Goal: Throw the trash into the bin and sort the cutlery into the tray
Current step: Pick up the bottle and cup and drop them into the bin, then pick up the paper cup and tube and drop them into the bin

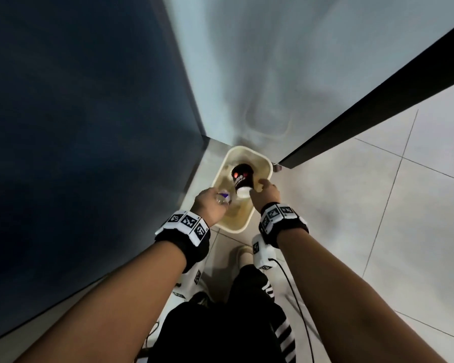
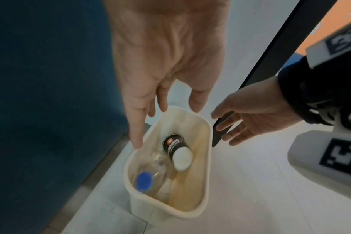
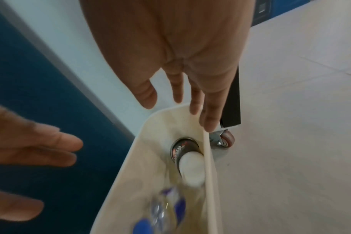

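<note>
Both hands hung spread and empty above the cream bin on the floor tiles, the left hand over its left rim and the right hand over its right, fingers straight and gripping nothing. Inside lay the black paper cup at the far right and the clear plastic bottle with its blue cap at the near left. Both looked light, thin-walled and easily crushed, the bottle probably slippery, so the cup's rim or the bottle's neck would have been the surest holds.

One cream bin, one dark paper cup, one clear plastic bottle, two hands.
</note>
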A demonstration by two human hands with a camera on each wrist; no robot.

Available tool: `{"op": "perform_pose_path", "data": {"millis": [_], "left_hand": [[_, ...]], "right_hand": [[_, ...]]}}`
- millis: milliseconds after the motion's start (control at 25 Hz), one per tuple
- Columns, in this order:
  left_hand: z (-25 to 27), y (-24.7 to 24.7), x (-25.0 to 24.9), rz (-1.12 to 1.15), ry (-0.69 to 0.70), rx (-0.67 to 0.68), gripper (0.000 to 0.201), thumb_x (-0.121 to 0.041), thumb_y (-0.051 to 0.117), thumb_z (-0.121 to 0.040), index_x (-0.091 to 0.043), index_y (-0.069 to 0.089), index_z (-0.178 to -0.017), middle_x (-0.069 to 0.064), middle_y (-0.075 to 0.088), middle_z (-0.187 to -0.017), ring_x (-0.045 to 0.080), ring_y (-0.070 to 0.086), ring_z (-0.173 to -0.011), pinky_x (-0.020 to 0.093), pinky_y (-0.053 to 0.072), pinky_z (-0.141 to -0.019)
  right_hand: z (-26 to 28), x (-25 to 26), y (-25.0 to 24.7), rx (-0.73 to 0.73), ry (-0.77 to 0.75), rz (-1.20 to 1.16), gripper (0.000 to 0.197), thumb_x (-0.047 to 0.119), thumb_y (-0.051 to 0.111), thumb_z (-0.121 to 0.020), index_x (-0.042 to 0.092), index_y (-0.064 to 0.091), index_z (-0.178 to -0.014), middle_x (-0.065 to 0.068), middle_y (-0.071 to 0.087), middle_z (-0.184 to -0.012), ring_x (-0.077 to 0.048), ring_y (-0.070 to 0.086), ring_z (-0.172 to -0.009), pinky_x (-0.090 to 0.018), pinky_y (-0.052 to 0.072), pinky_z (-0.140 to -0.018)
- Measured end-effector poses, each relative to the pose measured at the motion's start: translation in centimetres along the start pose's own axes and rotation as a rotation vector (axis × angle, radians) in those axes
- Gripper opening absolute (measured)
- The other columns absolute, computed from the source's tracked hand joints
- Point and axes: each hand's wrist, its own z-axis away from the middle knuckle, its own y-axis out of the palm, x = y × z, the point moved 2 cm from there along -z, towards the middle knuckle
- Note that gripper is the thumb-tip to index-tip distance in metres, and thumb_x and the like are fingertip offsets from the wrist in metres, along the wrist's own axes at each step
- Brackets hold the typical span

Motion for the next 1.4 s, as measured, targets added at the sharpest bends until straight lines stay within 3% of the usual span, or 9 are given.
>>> {"op": "perform_pose_path", "data": {"millis": [160, 480, 640, 720, 840, 1000, 1080, 1200, 1400], "left_hand": [[7.2, -4.4, -2.7, 0.065, 0.032, 0.0, 0.04, -0.021, 0.058, -0.088, -0.011, 0.055, -0.126, 0.011, 0.057, -0.132, 0.025, 0.054, -0.119, 0.025, 0.041, -0.098], [27.6, -17.0, -10.5, 0.266, 0.148, -0.153, 0.031, -0.018, 0.058, -0.086, -0.011, 0.063, -0.116, 0.006, 0.066, -0.117, 0.019, 0.062, -0.103, 0.013, 0.045, -0.08], [37.5, -24.0, -13.0, 0.357, 0.277, -0.273, 0.029, -0.024, 0.061, -0.085, -0.012, 0.063, -0.111, -0.007, 0.063, -0.088, 0.007, 0.058, -0.082, 0.013, 0.042, -0.075], [41.2, -27.6, -14.1, 0.377, 0.322, -0.385, 0.029, -0.03, 0.061, -0.084, -0.016, 0.062, -0.11, -0.013, 0.059, -0.078, 0.004, 0.055, -0.074, 0.015, 0.04, -0.072], [45.9, -33.3, -14.1, 0.368, 0.332, -0.592, 0.031, -0.036, 0.06, -0.083, -0.024, 0.062, -0.111, -0.009, 0.065, -0.095, 0.011, 0.059, -0.083, 0.021, 0.043, -0.077], [47.8, -38.2, -10.5, 0.242, 0.223, -0.845, 0.045, -0.039, 0.062, -0.08, -0.022, 0.057, -0.122, 0.004, 0.055, -0.129, 0.024, 0.054, -0.116, 0.033, 0.044, -0.097], [47.3, -38.8, -8.2, 0.133, 0.09, -0.84, 0.059, -0.042, 0.063, -0.078, -0.024, 0.047, -0.132, 0.009, 0.041, -0.139, 0.032, 0.041, -0.128, 0.039, 0.038, -0.103], [45.5, -37.9, -6.5, -0.013, -0.083, -0.765, 0.09, -0.056, 0.065, -0.071, -0.025, 0.024, -0.145, 0.018, 0.013, -0.154, 0.045, 0.017, -0.14, 0.049, 0.025, -0.112], [42.8, -36.9, -5.2, 0.002, -0.206, -0.657, 0.12, -0.069, 0.067, -0.06, -0.028, -0.001, -0.15, 0.024, -0.014, -0.156, 0.055, -0.004, -0.14, 0.061, 0.008, -0.114]], "right_hand": [[7.3, 3.2, -3.6, -0.007, -0.08, -0.015, 0.036, 0.01, 0.051, -0.088, 0.007, 0.059, -0.122, -0.018, 0.062, -0.125, -0.033, 0.056, -0.117, -0.032, 0.043, -0.098], [27.5, 13.5, -14.4, 0.007, -0.32, 0.059, 0.027, 0.011, 0.049, -0.091, 0.001, 0.064, -0.111, -0.021, 0.068, -0.112, -0.031, 0.063, -0.106, -0.026, 0.046, -0.085], [36.6, 19.6, -19.8, -0.045, -0.511, 0.13, 0.029, 0.015, 0.055, -0.087, 0.007, 0.063, -0.114, -0.016, 0.069, -0.11, -0.028, 0.061, -0.107, -0.025, 0.042, -0.089], [40.3, 23.4, -21.6, -0.052, -0.638, 0.11, 0.027, 0.013, 0.056, -0.087, 0.006, 0.063, -0.112, -0.015, 0.069, -0.1, -0.025, 0.06, -0.094, -0.022, 0.041, -0.085], [44.8, 29.6, -22.9, -0.044, -0.871, 0.084, 0.025, 0.011, 0.056, -0.086, 0.005, 0.064, -0.109, -0.011, 0.065, -0.09, -0.016, 0.053, -0.081, -0.011, 0.038, -0.063], [46.4, 35.7, -22.3, -0.072, -1.02, 0.148, 0.029, 0.018, 0.056, -0.087, 0.011, 0.062, -0.114, -0.014, 0.06, -0.116, -0.019, 0.053, -0.09, -0.019, 0.037, -0.082], [46.6, 38.1, -21.0, -0.066, -1.073, 0.193, 0.033, 0.019, 0.055, -0.088, 0.014, 0.057, -0.12, -0.015, 0.05, -0.126, -0.022, 0.053, -0.097, -0.024, 0.039, -0.09], [46.5, 41.0, -18.8, -0.06, -1.11, 0.307, 0.047, 0.023, 0.054, -0.088, 0.021, 0.046, -0.134, -0.016, 0.035, -0.14, -0.035, 0.042, -0.127, -0.037, 0.035, -0.109], [46.1, 43.6, -16.2, -0.02, -1.063, 0.438, 0.065, 0.037, 0.053, -0.088, 0.039, 0.022, -0.145, -0.011, 0.007, -0.158, -0.042, 0.024, -0.138, -0.045, 0.027, -0.112]]}}
